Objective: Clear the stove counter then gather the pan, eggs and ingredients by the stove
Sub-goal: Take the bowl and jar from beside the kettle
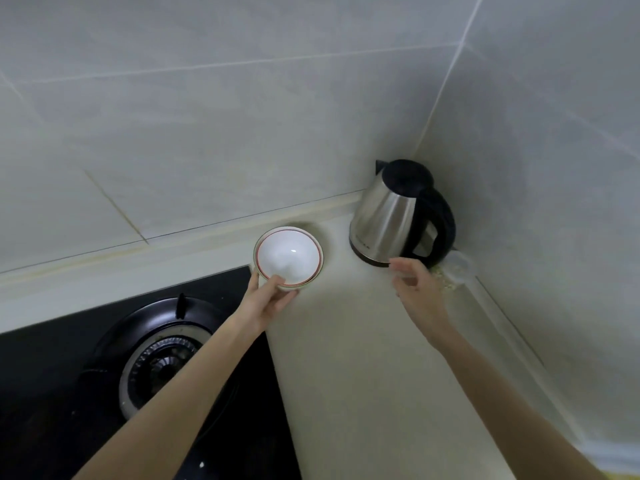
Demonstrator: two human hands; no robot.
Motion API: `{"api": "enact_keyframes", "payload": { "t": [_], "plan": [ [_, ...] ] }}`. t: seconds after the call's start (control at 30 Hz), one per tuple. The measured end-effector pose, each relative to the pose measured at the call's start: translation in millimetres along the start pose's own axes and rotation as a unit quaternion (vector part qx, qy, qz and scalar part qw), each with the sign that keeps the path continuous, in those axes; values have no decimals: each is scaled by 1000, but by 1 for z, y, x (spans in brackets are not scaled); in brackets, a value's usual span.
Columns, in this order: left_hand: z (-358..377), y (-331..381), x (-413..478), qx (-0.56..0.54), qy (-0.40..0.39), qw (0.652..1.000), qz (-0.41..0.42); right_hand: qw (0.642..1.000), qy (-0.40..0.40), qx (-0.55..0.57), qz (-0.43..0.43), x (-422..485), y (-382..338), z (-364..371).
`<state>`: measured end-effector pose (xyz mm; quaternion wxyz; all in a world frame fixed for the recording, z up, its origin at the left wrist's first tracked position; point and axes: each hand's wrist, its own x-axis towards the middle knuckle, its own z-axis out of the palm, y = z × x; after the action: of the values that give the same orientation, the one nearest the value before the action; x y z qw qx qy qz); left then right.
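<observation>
Your L hand (268,303) pinches bowl (289,256) rim by stove (162,358). R hand (420,292) loose, empty, near kettle (391,216) on worktop (346,358).

The left hand (268,301) grips a white bowl (289,258) beside the stove (162,358); the right hand (417,289) reaches near the kettle (388,216).

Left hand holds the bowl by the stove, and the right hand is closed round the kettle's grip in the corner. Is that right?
Not quite. In the head view the right hand is open in front of the kettle, near its base, not round the grip. The left hand does hold the bowl by the stove.
</observation>
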<state>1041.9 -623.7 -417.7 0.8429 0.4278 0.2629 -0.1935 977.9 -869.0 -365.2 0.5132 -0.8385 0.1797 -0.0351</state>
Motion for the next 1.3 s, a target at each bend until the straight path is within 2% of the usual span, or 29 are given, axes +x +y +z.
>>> {"api": "enact_keyframes", "payload": {
  "t": [0.2,0.3,0.5,0.67,0.8,0.97,1.03,1.1,1.23,1.27,1.3],
  "plan": [
    [29,-20,-33,52,-48,997,-17,984,119,-129,-35,9,37,-49],
    [46,-32,-50,71,-55,996,-25,966,135,-215,-48,26,57,-67],
    [67,-58,-82,101,-53,994,-1,948,-2,-314,-57,62,81,-83],
    [73,-79,-108,100,-26,994,25,925,-6,-363,-110,68,78,-89],
    [73,-93,-133,90,3,995,42,921,-27,-372,-114,49,79,-95],
    [61,-102,-175,72,46,993,78,950,-127,-258,-125,12,68,-88],
    [51,-102,-196,62,67,990,105,951,-177,-211,-143,-7,50,-83],
    [38,-103,-218,56,85,987,126,943,-228,-172,-170,-25,28,-74],
    [13,-100,-262,44,107,983,144,927,-273,-130,-224,-58,-11,-48],
    [-24,-99,-315,11,157,969,192,895,-330,-129,-270,-102,-47,-13],
    [-31,-100,-325,11,158,966,203,891,-343,-130,-268,-109,-51,-7]
  ]
}}
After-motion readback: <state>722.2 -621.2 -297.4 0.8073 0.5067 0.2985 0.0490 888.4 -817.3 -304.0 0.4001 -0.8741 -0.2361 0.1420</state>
